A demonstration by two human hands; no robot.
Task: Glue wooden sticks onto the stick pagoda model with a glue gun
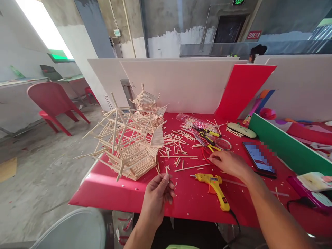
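Note:
My left hand [159, 191] is closed in a pinch around a short wooden stick [167, 170], held upright above the near part of the red table. My right hand [228, 164] reaches in from the right, its fingertips closed at a red-handled tool [205, 155] that looks like pliers, partly hidden by the fingers. Below that hand a yellow hot glue gun [214, 183] lies with its nozzle toward the left. Loose cut sticks [178, 140] are scattered beyond both hands. To the left stands an open framework of wooden sticks [124, 138] with a slatted floor.
Behind the framework is a stick pagoda model [145, 100]. Yellow-black pliers [207, 136], a roll of tape [223, 144], a phone [259, 159] and a green board [285, 148] are on the right. White panels [178, 86] border the back. A grey stool [75, 230] stands front left.

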